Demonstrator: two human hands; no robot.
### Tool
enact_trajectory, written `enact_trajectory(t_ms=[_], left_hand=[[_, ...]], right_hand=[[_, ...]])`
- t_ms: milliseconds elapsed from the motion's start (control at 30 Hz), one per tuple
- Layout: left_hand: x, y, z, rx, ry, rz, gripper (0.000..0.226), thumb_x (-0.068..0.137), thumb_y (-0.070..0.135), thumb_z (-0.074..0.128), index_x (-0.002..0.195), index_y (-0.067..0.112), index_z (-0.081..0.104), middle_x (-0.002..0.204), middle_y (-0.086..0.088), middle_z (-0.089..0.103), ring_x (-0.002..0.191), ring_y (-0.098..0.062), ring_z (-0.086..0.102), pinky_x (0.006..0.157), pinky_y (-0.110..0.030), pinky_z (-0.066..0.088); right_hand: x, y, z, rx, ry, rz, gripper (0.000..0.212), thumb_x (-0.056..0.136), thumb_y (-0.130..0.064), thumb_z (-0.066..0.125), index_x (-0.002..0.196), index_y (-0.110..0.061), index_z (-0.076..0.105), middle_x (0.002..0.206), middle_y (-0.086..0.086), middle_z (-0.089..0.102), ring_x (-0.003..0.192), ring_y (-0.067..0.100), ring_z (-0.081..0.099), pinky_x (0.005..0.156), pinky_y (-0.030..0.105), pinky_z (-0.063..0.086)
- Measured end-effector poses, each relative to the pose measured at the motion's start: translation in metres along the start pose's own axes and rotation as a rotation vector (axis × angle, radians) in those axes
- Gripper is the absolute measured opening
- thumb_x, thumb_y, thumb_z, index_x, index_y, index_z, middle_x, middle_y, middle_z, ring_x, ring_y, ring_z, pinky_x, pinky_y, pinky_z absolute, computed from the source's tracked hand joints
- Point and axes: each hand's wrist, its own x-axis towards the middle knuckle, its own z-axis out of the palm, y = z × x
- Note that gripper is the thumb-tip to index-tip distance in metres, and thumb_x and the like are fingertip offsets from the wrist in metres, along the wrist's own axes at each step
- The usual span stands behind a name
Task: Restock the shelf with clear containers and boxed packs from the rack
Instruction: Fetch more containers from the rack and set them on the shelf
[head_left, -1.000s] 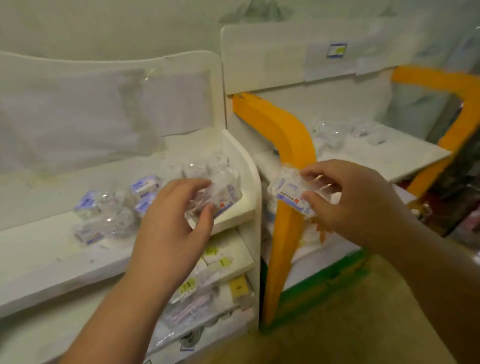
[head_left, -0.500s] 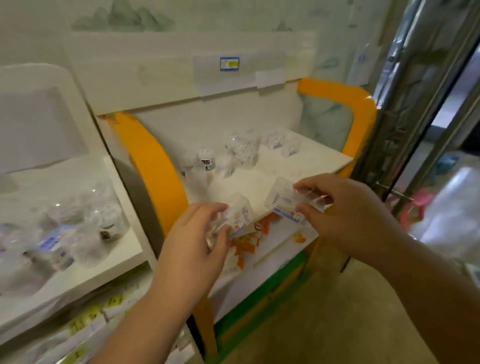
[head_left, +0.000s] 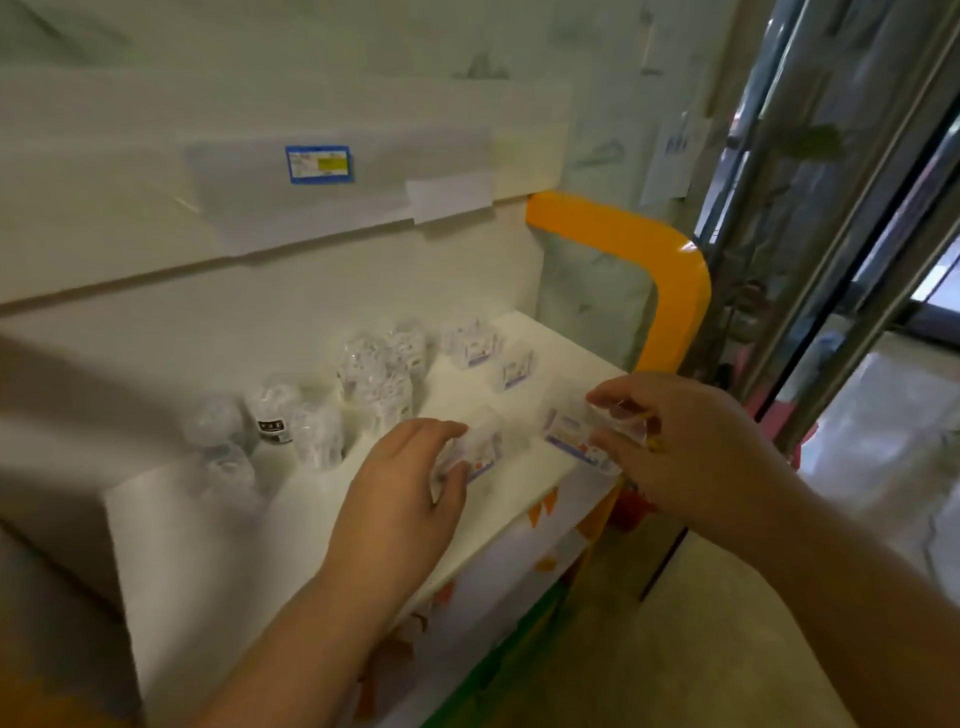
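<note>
My left hand grips a small clear container with a blue and red label, just above the front part of the white shelf. My right hand pinches a second clear labelled container over the shelf's front right edge. Several clear containers stand along the back of the shelf, and two small labelled ones sit at the back right. Blur keeps me from telling whether either held container touches the shelf.
The shelf has an orange rounded side frame at its right end. A white back panel carries a blue price tag. Metal door frames stand to the right, with tan floor below.
The view has swung from the left rack to the orange-framed shelf. Both hands, each still holding a container, have moved forward over this shelf's front.
</note>
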Motion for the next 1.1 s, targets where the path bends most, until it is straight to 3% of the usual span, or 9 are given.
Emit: enact_trajectory(t_ms=[100,233,467,567,733,900,1100], left_hand=[[0.020,-0.007,0.025,0.018,-0.012,-0.017,0.032,0.085,0.021,0.068,0.116,0.027,0.061,0.103,0.020,0.050,0.094,-0.004,0.055,0.080,-0.008,0.037],[0.050,-0.011,0.066,0.050,-0.026,-0.032,0.031,0.086,0.020,0.066,0.115,0.024,0.061,0.107,0.014,0.055,0.098,-0.008,0.055,0.084,-0.018,0.041],[0.115,-0.016,0.155,0.166,-0.126,-0.061,0.035,0.085,0.018,0.062,0.119,0.023,0.059,0.116,0.004,0.057,0.106,-0.017,0.055,0.093,-0.019,0.039],[0.127,-0.021,0.178,0.211,-0.109,-0.073,0.034,0.084,0.018,0.064,0.118,0.018,0.061,0.118,0.000,0.055,0.106,-0.019,0.056,0.093,-0.022,0.042],[0.138,-0.021,0.191,0.440,-0.009,-0.048,0.023,0.085,0.022,0.060,0.105,0.014,0.067,0.107,-0.005,0.060,0.096,-0.028,0.055,0.082,-0.038,0.046],[0.153,-0.025,0.195,0.513,0.006,-0.083,0.023,0.084,0.022,0.058,0.102,0.014,0.067,0.101,-0.004,0.059,0.089,-0.029,0.053,0.077,-0.039,0.045],[0.165,-0.031,0.195,0.561,0.010,-0.170,0.025,0.083,0.023,0.053,0.103,0.015,0.067,0.102,-0.002,0.058,0.090,-0.028,0.052,0.078,-0.039,0.044]], right_hand=[[0.030,0.025,0.009,0.001,-0.024,-0.012,0.034,0.088,-0.033,0.070,0.121,-0.032,0.063,0.103,-0.019,0.055,0.081,-0.006,0.051,0.063,0.005,0.036],[0.067,0.061,0.018,0.082,-0.050,-0.053,0.033,0.086,-0.025,0.072,0.119,-0.024,0.066,0.111,-0.007,0.064,0.086,-0.002,0.051,0.068,0.000,0.037],[0.130,0.134,0.024,0.158,-0.171,-0.163,0.027,0.086,-0.026,0.072,0.108,-0.037,0.060,0.091,-0.035,0.046,0.089,-0.012,0.053,0.073,-0.004,0.033],[0.155,0.159,0.027,0.173,-0.181,-0.243,0.026,0.085,-0.024,0.073,0.108,-0.033,0.063,0.094,-0.031,0.050,0.091,-0.019,0.048,0.075,-0.002,0.035],[0.181,0.182,0.034,0.203,-0.273,-0.307,0.027,0.087,-0.024,0.071,0.112,-0.031,0.065,0.102,-0.025,0.056,0.097,-0.012,0.051,0.075,0.002,0.038],[0.198,0.196,0.045,0.236,-0.333,-0.369,0.027,0.086,-0.024,0.071,0.112,-0.030,0.065,0.108,-0.020,0.061,0.100,-0.001,0.055,0.083,0.013,0.045],[0.213,0.207,0.060,0.244,-0.335,-0.469,0.026,0.084,-0.022,0.073,0.108,-0.027,0.066,0.103,-0.020,0.061,0.095,0.000,0.056,0.083,0.020,0.049]])
